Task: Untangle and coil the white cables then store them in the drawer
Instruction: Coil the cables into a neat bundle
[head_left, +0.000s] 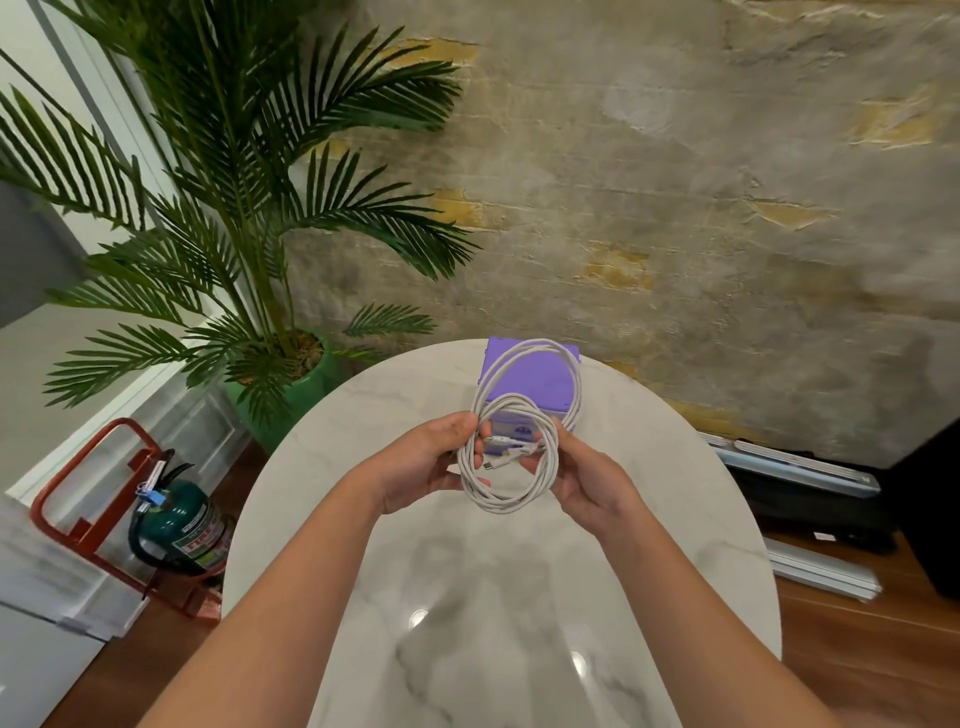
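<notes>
Both hands hold a bundle of white braided cables (511, 457) in the air above a round, glossy white marble bench (498, 597). The left hand (423, 462) pinches the left side of the coil between thumb and fingers, closed on the strands. The right hand (584, 480) grips the right side of the same coil, fingers curled around the strands. The tighter part of the bundle forms a round coil of several turns between the two hands, with at least two plug ends lying across its middle. A wider, looser loop rises from that coil and arcs up in front of a small purple plastic drawer box (530, 382).

That purple box is the landmark here: it stands on the far part of the bench, just beyond the hands, and the coil partly hides its front, so I cannot tell whether its drawer is open. Left of the box, off the bench, stands a palm plant in a green pot (291, 395). Further left and nearer the person, a dark green fire extinguisher (182, 525) sits in a red metal stand (78, 488) on the wooden floor. Behind the box rises a rough grey and ochre plastered wall (675, 208).
</notes>
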